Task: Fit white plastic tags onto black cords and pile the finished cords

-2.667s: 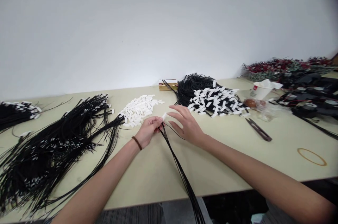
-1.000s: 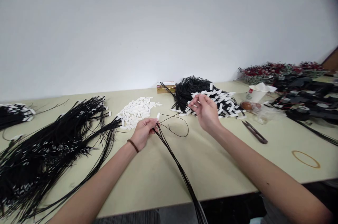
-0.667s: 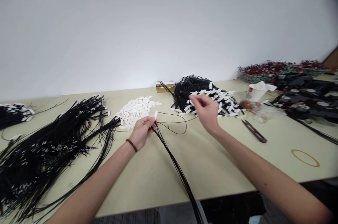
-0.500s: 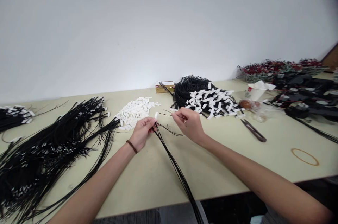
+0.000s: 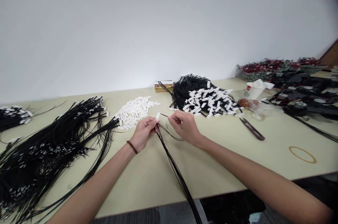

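Between the thumb and fingers of my left hand [image 5: 144, 132] is a white plastic connector [image 5: 158, 115], tilted upward, with several black wires [image 5: 174, 166] running down from it past the table edge. My right hand [image 5: 185, 125] pinches one thin black wire [image 5: 164, 115], its free end pointing left at the connector. Whether the wire tip touches the connector is too small to tell. A black wire loop hangs between both hands. Just behind my left hand lies a heap of white connectors [image 5: 134, 111].
Black wire bundles [image 5: 66, 129] cover the left side. Wires with white connectors [image 5: 211, 101] are piled behind my right hand, near a gold box [image 5: 163, 87]. Thread snips [image 5: 252, 129], a rubber band [image 5: 302, 154], a paper cup [image 5: 253, 91] and a plastic bag [image 5: 264, 111] lie rightward.
My right hand has moved slightly left, bringing the wire end closer to the connector. My left hand keeps its grip. The view has shifted slightly.
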### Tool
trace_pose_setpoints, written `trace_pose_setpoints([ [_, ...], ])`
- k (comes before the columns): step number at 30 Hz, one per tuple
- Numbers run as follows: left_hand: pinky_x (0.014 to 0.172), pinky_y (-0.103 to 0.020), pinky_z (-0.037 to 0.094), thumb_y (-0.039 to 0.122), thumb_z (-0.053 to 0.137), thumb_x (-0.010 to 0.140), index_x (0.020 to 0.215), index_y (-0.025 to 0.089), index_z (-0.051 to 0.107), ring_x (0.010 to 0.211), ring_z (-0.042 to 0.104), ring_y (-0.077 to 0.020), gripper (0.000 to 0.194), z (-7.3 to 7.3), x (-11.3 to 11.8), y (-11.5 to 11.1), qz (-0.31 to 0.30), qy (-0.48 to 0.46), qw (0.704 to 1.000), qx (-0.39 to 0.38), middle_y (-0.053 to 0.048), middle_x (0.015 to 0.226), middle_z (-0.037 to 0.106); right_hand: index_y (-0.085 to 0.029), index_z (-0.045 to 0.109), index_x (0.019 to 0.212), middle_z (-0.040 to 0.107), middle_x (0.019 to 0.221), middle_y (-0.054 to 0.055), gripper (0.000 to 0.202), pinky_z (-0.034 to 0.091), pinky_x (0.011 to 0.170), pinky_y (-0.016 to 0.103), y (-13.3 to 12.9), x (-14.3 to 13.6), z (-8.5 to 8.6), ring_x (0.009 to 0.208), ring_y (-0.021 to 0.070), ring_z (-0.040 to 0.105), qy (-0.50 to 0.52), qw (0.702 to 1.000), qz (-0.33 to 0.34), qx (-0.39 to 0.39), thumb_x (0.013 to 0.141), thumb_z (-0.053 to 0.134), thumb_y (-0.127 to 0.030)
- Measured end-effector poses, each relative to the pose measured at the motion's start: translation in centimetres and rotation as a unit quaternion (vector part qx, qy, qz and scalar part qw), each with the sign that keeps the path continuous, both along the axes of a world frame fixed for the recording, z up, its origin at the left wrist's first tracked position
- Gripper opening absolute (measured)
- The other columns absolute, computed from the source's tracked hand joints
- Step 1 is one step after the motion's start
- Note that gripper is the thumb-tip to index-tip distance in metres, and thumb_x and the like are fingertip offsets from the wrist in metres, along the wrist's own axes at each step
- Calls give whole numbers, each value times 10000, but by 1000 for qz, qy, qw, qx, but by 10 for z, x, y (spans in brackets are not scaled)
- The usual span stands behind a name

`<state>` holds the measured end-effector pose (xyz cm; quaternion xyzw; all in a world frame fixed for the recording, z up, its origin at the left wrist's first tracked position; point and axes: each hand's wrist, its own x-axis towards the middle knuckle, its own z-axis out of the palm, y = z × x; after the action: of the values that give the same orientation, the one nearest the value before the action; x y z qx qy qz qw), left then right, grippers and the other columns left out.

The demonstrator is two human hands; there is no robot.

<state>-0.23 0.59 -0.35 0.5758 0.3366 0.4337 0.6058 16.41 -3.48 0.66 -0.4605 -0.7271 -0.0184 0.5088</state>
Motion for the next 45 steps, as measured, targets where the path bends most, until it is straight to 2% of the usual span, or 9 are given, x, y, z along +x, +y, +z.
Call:
trace_pose_setpoints([
  [25, 515, -200, 320, 344, 616, 702, 701, 130, 559, 509, 443, -74, 221, -3, -1, 2, -2, 29, 999, 26, 28, 529, 516, -174, 440, 583, 408, 546, -29, 236, 288, 515, 223, -1, -1, -1, 526, 88, 371, -16, 999, 18, -30, 815, 440, -213],
  [32, 497, -206, 316, 383, 599, 709, 671, 130, 545, 499, 448, -80, 262, 1, -1, 0, -14, 80, 995, 58, 24, 525, 515, -177, 533, 677, 519, 721, 34, 198, 376, 653, 267, 1, 4, 0, 711, 141, 465, -59, 998, 2, 14, 839, 435, -236],
  [35, 493, -208, 318, 402, 602, 700, 667, 132, 541, 489, 444, -80, 279, 3, -1, -1, -19, 94, 994, 60, 25, 518, 513, -180, 524, 686, 559, 835, 57, 157, 407, 712, 288, 2, 5, 0, 795, 154, 505, -55, 998, 33, 16, 823, 456, -216],
  [39, 479, -204, 302, 416, 593, 705, 681, 130, 539, 473, 434, -76, 292, 5, -1, -3, -45, 111, 991, 61, 23, 509, 515, -188, 469, 652, 610, 997, 66, 173, 426, 781, 300, 2, 4, 2, 915, 159, 549, -25, 992, 121, -35, 821, 439, -171],
  [42, 478, -203, 304, 419, 592, 704, 678, 132, 533, 475, 439, -76, 294, 5, -1, -4, -60, 117, 989, 62, 26, 509, 512, -188, 448, 641, 628, 978, 70, 189, 440, 662, 256, 1, 5, 5, 828, 140, 575, -2, 984, 159, -82, 825, 416, -165],
  [45, 475, -203, 307, 419, 601, 695, 675, 135, 529, 470, 439, -75, 293, 3, 0, -5, -66, 118, 989, 57, 31, 511, 508, -183, 431, 624, 625, 946, 69, 199, 408, 570, 225, 1, 6, 8, 729, 119, 559, 3, 980, 171, -99, 822, 414, -170],
])
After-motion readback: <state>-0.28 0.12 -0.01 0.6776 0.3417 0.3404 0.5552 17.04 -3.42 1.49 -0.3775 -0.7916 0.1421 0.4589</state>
